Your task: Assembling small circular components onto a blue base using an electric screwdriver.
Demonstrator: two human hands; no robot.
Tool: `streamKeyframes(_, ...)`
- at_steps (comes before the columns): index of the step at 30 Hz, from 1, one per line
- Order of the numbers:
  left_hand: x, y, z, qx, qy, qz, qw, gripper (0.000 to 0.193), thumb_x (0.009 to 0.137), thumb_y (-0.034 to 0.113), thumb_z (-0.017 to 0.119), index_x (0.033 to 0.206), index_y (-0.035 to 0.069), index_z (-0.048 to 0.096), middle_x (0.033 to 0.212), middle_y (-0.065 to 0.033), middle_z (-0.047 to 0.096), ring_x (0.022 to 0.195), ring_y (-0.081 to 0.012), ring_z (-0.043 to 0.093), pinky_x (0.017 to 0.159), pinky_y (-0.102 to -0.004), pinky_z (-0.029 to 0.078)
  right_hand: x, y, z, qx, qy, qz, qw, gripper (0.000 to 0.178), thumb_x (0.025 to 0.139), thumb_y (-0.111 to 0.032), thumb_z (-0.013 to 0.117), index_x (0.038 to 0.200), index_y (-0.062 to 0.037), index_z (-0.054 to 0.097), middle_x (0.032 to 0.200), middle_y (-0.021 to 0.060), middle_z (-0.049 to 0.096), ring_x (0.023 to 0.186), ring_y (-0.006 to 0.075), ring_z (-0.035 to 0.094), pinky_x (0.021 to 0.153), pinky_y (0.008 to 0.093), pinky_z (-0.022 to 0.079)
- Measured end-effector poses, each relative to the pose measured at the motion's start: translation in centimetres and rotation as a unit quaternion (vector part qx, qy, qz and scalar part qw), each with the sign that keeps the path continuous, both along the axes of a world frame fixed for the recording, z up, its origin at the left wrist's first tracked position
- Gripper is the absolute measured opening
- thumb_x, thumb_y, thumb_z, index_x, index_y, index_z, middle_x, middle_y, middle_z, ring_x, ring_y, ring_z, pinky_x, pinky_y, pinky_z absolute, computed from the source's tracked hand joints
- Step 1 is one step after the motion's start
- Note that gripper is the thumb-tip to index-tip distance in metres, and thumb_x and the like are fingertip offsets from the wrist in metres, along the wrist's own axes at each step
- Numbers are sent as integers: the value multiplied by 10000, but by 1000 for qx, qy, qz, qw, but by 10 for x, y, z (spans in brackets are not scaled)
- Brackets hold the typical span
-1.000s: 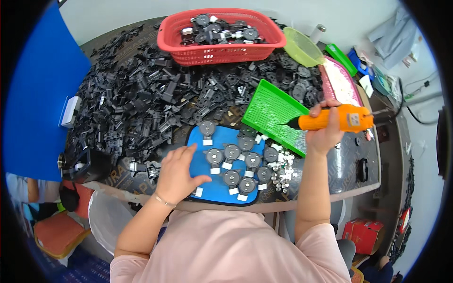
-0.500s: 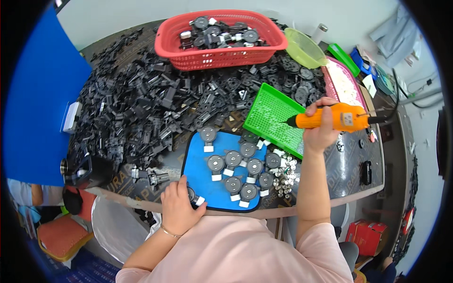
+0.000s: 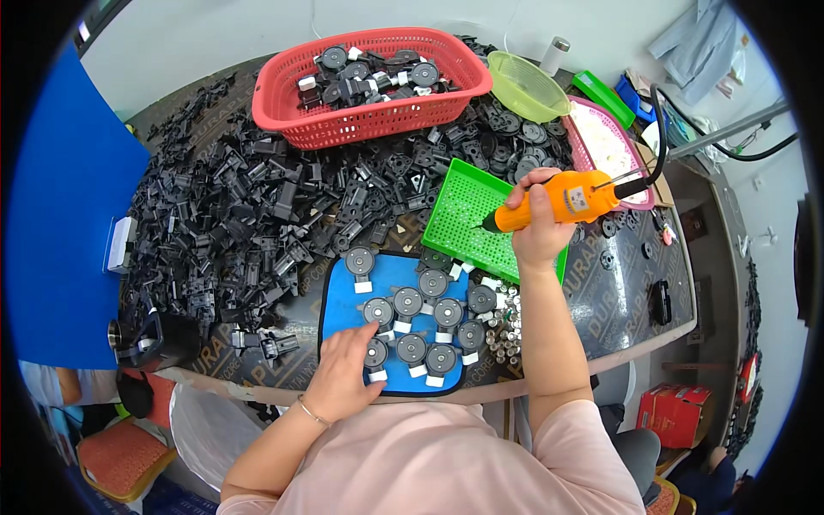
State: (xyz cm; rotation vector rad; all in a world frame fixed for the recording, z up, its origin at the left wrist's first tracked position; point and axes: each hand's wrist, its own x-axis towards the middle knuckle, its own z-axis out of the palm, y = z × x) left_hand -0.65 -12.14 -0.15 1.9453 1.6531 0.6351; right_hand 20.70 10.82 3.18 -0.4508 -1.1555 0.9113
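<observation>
My right hand [image 3: 542,232] is wrapped round an orange electric screwdriver [image 3: 562,202], its dark tip pointing left over the green perforated tray [image 3: 468,206]. My left hand [image 3: 342,373] is at the left edge of the blue mat [image 3: 343,296]. Its fingers and thumb curve round a black disc-shaped part with a white end [image 3: 376,353] that lies on the mat. Several similar disc parts [image 3: 447,312] lie to its right, discs up, white ends mostly toward me. Small shiny metal pieces [image 3: 505,330] are heaped at the mat's right side.
Loose black plastic parts [image 3: 232,206] cover the table's left and middle. Behind them stands a red basket [image 3: 378,124] of assembled parts, beside a yellow-green colander [image 3: 525,90]. A pink basket [image 3: 584,150] of pale pieces is at the right. The screwdriver's black cable [image 3: 659,129] rises behind it.
My left hand has moved up and right over the mat, bringing its disc part closer to the others. The screwdriver stays in my right hand over the tray. The whole view has shifted slightly.
</observation>
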Motion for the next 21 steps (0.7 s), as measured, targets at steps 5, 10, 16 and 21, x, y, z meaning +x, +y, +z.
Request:
streamKeyframes(5, -8, 4, 0, -12, -22, -5, 1000, 858, 583, 75, 788, 1328, 34, 364, 1144, -184, 517, 1068, -363, 472, 936, -425, 353, -1, 3, -1, 4, -10, 6, 1000, 128, 860, -78, 578, 957, -15, 523, 847, 97, 549, 616, 182, 547, 583, 297, 460)
streamKeyframes(10, -13, 3, -3, -20, -29, 1, 999, 860, 581, 67, 787, 1331, 44, 366, 1134, -178, 517, 1072, -361, 468, 943, -424, 352, 0, 2, -1, 8, -29, -2, 1000, 114, 866, -79, 564, 948, -14, 518, 830, 96, 542, 613, 178, 543, 582, 294, 457)
streamKeyframes(16, -17, -1, -7, -16, -50, 3, 999, 879, 573, 131, 829, 1325, 45, 382, 1154, -176, 514, 1088, -358, 469, 948, -428, 362, 1, 5, -1, -9, -29, 13, 999, 113, 873, -86, 554, 948, -15, 508, 828, 97, 529, 612, 178, 538, 578, 296, 454)
streamKeyframes(21, -24, -5, -12, 1, -126, 43, 991, 753, 611, 209, 838, 1245, 24, 475, 1159, -182, 533, 1068, -367, 506, 924, -409, 422, 5, -8, 17, 9, 13, 44, 999, 180, 873, -159, 573, 967, -20, 507, 881, 105, 517, 628, 186, 534, 579, 292, 446)
